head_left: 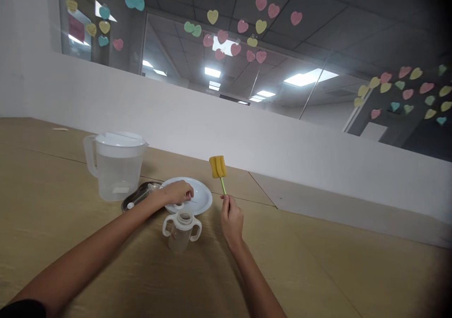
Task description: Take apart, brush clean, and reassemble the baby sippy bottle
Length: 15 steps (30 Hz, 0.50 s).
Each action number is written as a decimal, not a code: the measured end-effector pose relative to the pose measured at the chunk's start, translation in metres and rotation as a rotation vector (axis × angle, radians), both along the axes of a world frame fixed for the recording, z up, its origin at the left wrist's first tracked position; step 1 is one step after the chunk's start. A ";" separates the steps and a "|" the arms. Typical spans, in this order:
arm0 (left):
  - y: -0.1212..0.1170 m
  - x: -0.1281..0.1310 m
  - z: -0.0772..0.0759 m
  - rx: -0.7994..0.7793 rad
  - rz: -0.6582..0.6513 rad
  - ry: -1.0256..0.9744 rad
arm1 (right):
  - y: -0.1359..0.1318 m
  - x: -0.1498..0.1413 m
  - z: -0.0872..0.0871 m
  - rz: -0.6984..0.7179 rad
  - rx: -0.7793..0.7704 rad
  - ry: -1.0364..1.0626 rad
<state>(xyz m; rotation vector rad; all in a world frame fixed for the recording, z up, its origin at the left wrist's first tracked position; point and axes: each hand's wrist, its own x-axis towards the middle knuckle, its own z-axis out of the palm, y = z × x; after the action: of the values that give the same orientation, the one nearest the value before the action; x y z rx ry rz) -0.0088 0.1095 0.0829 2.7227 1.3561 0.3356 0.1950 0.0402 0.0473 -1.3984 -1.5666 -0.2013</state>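
Note:
My right hand (232, 219) grips the thin green handle of a sponge brush (218, 167), holding its yellow foam head upright above the wooden table. My left hand (176, 193) rests over the white plate (203, 198), its fingers closed around a small pale part that I cannot make out. Just in front of the plate stands a clear baby bottle with two white handles (181, 228), its top uncovered, between my two hands.
A clear plastic jug with a white lid (116, 165) holds water at the left. A small metal tray (136, 196) lies beside the plate. A low white wall (247, 139) with glass above bounds the wooden table (335, 271) at the back.

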 end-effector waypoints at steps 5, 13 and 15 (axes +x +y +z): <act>-0.004 0.008 -0.011 -0.104 -0.061 0.056 | 0.000 0.000 0.000 0.000 0.005 0.003; 0.001 0.001 -0.013 -0.081 0.047 0.091 | -0.001 -0.001 0.000 0.004 -0.001 -0.013; 0.002 -0.001 -0.012 -0.087 0.042 0.099 | -0.001 -0.001 0.001 0.005 -0.009 -0.011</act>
<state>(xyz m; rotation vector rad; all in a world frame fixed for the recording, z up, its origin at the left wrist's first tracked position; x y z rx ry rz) -0.0096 0.1113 0.0709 2.6755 1.4184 0.1419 0.1943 0.0391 0.0480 -1.4024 -1.5818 -0.1988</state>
